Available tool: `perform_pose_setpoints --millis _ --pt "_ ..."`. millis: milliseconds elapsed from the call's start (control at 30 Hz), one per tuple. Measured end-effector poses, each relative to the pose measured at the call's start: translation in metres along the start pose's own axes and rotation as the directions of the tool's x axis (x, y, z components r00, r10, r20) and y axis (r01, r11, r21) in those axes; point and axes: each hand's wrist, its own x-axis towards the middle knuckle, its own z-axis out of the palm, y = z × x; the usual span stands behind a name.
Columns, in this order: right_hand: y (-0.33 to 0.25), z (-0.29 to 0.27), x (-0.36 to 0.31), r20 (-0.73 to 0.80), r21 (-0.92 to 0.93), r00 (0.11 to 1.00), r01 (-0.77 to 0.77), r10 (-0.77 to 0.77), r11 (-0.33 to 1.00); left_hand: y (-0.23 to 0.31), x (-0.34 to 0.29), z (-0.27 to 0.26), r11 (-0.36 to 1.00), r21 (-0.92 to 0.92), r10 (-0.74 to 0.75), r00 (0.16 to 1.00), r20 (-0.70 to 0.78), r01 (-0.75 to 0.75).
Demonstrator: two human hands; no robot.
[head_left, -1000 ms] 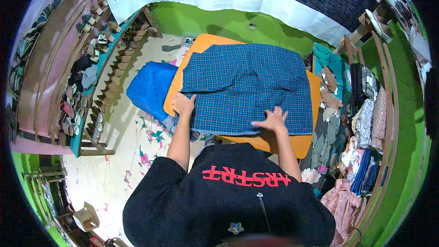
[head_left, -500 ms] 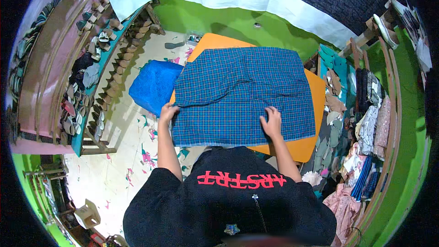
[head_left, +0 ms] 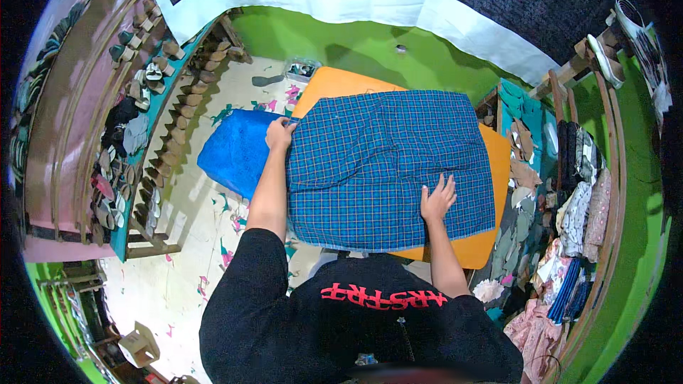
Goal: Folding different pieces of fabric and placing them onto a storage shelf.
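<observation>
Here the blue checked cloth [head_left: 388,171] lies spread over the orange table [head_left: 498,163], its near edge hanging just past the table's front; compared with a second ago it covers more of the top and lies flatter, which suggests the smoothing stage is well along. The left hand [head_left: 279,135], moved up from the near edge to the cloth's far-left corner, is closed in a pinch on that corner beside the blue bag [head_left: 235,153]. The right hand [head_left: 437,200] rests flat, fingers spread, pressing the cloth near its lower right.
</observation>
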Motion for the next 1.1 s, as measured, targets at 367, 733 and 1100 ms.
perform_pose_setpoints --millis 367,733,1100 --pt "-0.004 -0.006 0.0 -0.053 -0.05 0.999 0.011 -0.014 0.999 0.001 0.018 -0.006 0.957 -0.064 0.263 0.941 -0.211 -0.282" --pt "-0.007 -0.002 0.002 -0.039 -0.03 0.999 0.011 -0.012 1.0 -0.003 0.05 -0.042 0.947 -0.316 -0.091 0.892 -0.442 -0.06" --pt "-0.017 -0.005 0.03 -0.037 0.195 0.996 -0.067 0.075 0.979 0.024 0.01 0.01 0.988 0.15 0.038 0.999 0.014 -0.04"
